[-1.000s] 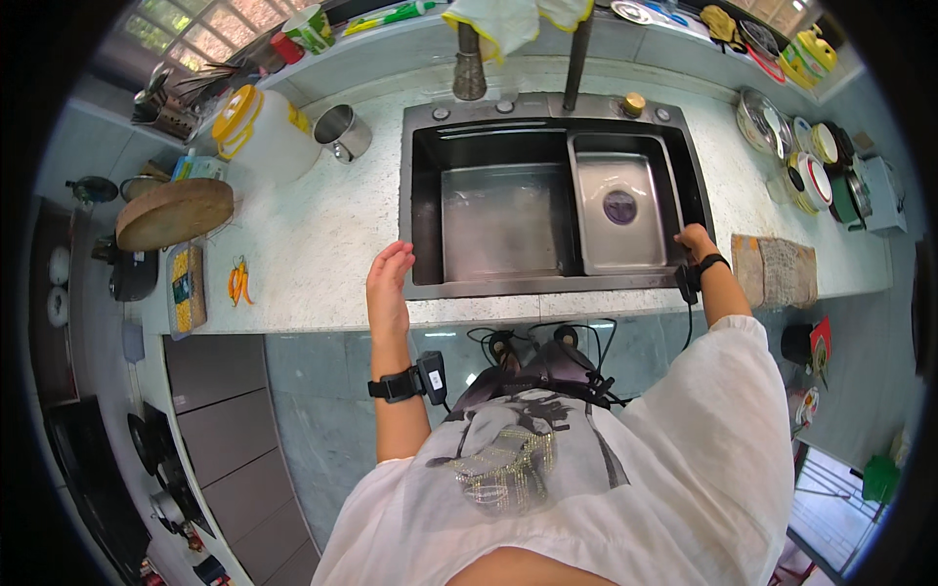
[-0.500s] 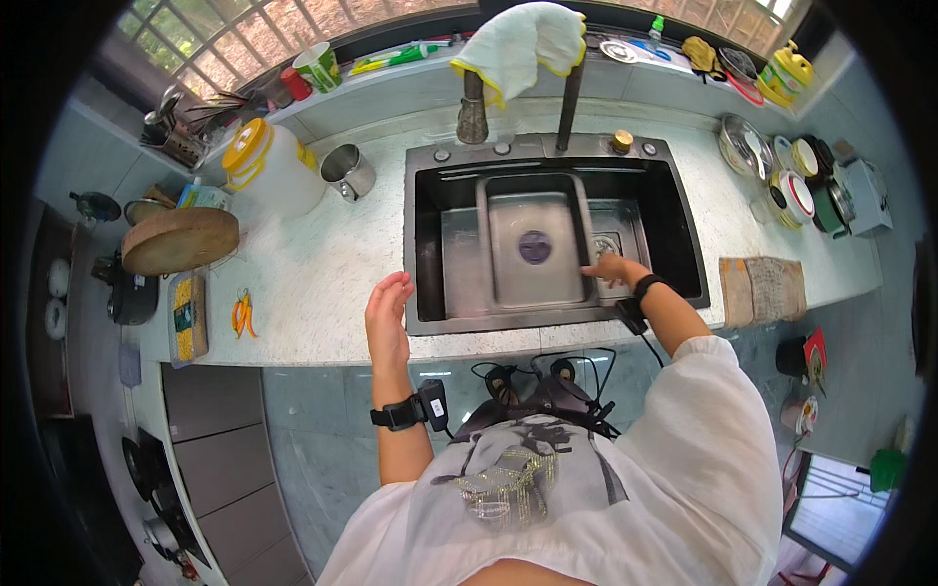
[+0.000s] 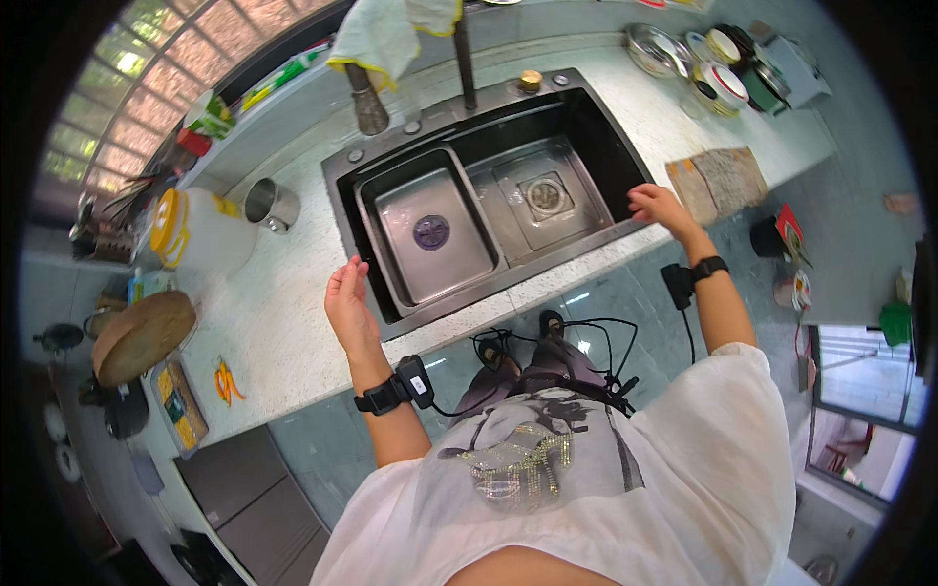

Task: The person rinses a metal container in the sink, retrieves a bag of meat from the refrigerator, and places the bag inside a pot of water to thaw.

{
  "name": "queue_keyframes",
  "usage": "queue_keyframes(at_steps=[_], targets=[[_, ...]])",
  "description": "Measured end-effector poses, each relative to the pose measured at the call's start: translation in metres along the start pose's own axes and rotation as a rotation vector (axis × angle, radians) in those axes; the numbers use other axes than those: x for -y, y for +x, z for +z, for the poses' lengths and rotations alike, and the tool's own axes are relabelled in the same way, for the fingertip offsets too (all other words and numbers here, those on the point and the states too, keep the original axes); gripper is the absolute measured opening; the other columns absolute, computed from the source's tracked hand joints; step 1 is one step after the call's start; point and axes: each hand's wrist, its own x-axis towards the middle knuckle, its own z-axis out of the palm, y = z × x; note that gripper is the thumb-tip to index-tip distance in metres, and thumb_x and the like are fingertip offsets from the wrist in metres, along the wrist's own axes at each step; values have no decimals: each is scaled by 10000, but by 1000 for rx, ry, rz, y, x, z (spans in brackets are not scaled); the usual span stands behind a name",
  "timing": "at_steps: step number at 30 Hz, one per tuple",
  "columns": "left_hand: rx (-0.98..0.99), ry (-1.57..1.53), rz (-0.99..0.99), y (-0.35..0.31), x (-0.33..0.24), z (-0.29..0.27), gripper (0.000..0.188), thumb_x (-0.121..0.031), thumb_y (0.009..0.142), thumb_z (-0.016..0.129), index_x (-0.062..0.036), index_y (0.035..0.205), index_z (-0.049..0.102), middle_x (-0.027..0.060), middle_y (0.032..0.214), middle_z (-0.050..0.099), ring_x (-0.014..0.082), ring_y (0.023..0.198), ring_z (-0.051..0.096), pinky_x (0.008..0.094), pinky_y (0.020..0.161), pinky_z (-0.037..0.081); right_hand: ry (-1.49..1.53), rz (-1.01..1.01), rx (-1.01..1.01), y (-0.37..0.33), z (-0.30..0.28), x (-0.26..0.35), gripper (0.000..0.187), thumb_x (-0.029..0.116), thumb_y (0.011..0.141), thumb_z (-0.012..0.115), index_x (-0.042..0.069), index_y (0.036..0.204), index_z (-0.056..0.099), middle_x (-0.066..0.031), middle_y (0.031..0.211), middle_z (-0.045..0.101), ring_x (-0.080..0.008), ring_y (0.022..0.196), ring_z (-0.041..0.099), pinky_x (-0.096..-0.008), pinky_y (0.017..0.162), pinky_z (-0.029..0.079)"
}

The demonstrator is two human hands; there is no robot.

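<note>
My left hand [image 3: 350,305] hovers over the counter at the sink's left front corner, fingers loosely bent with nothing in them. At the sink's right front corner is my right hand [image 3: 660,211], empty, its fingers slightly curled and apart. Between them lies the dark double-width sink [image 3: 344,217]. A steel inner basin [image 3: 456,264] with a dark round drain [image 3: 431,232] sits in its left half. To the right, the sink floor shows a round drain strainer [image 3: 544,196] on a square plate. Neither hand appears to touch the inner basin.
A folded brown cloth [image 3: 718,186] lies right of the sink, with stacked bowls [image 3: 718,88] behind. Left stand a steel cup [image 3: 272,205], a yellow-lidded jug [image 3: 210,234], a round wooden board [image 3: 145,338] and orange peppers [image 3: 227,381]. A towel [image 3: 391,39] drapes the faucet.
The inner basin has shifted from the sink's middle to its left side, uncovering the strainer. My right hand has left the basin's edge and moved right. The view has turned.
</note>
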Motion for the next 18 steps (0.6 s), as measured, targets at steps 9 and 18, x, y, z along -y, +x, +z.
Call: queue_keyframes(at_steps=[9,18], targets=[[143,47,42,3,22,59,337,-355,909,531,-58,753,567,113,1016,601,167,936,540,287,874,398,377,288,-488,-224,-119,-178,282,302,892,522,84,1068,551,-61,883,603,-158,667,611,-278,555,496],[431,388,173,-17,43,161,420,-301,879,486,-44,1210,526,102,1238,508,259,1143,459,376,961,338,937,822,-972,-489,45,-434,275,275,833,548,45,983,532,-113,741,547,-260,597,603,-370,419,425]])
